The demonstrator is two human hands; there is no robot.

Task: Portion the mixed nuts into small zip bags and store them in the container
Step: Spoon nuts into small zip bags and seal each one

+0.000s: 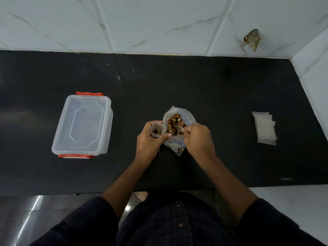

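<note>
Your left hand [150,139] grips the small zip bag [157,130], mouth up, just left of the nut bag [177,125] — your right hand [198,137] pinches a spoon [181,128] in the nuts.

A large clear bag of mixed nuts [174,126] stands open mid-counter. Beside it, a small zip bag [158,131] holds a few nuts. The lidded, orange-latched container [83,124] sits left; spare zip bags [264,127] lie stacked right.

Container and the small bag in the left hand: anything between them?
Nothing. In the head view only bare black counter lies between the container and the small bag held by the left hand.
</note>
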